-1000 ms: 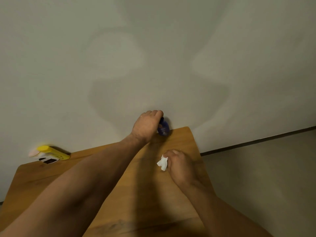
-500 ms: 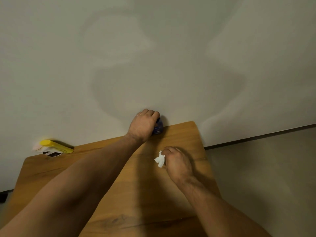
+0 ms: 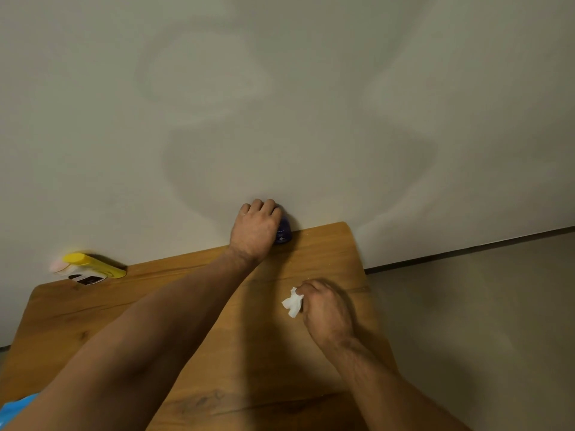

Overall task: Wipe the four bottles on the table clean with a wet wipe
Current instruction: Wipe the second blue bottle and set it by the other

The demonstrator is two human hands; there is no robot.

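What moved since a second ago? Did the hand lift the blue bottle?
No lift. The left hand has slid further over the blue bottle, covering more of it; the bottle still stands at the back edge of the table. The right hand still pinches the white wipe, and the yellow bottle stays at the back left.

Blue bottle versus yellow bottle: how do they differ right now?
The blue bottle is dark and gripped by the left hand; the yellow bottle is bright and untouched. The blue bottle stands alone back right; the yellow bottle sits beside other bottles back left. Both are by the wall.
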